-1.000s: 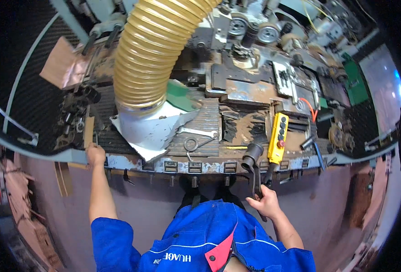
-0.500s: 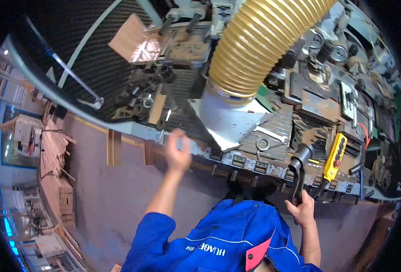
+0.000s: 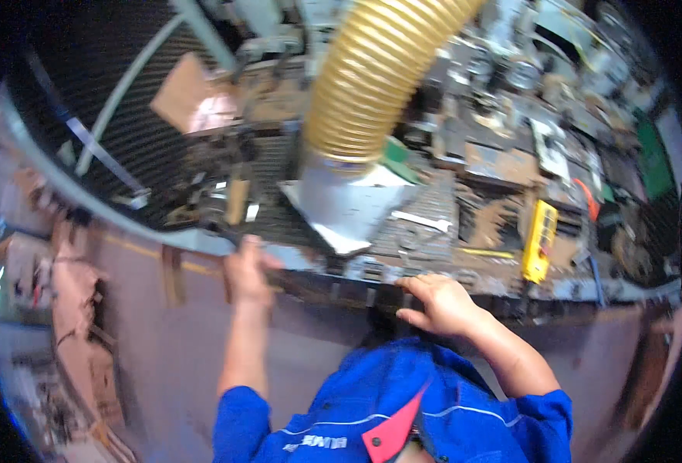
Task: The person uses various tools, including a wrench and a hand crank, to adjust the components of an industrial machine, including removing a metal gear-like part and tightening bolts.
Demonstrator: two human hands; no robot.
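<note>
My left hand (image 3: 250, 274) is at the front edge of the bench, left of the metal hood (image 3: 349, 207). Motion smears its fingers; a dark shape lies beside the fingertips, and I cannot make out whether they hold it. Palm down, my right hand (image 3: 443, 302) reaches over the bench's front edge below the hood, with its fingers stretched out, thumb apart, and nothing visible in it. A combination wrench (image 3: 422, 222) lies on the ribbed bench top beyond that hand. The dark handled tool with a round socket-like head is no longer plainly visible.
A thick yellow ribbed hose (image 3: 379, 85) rises from the hood. A yellow push-button pendant (image 3: 540, 241) lies at the right, near a blue rod (image 3: 596, 279). Metal parts crowd the back right. Cardboard (image 3: 183, 92) stands at the back left.
My right hand has moved left along the bench edge and no longer holds the dark handled tool. My left hand has lowered slightly toward the edge. The view has shifted.
</note>
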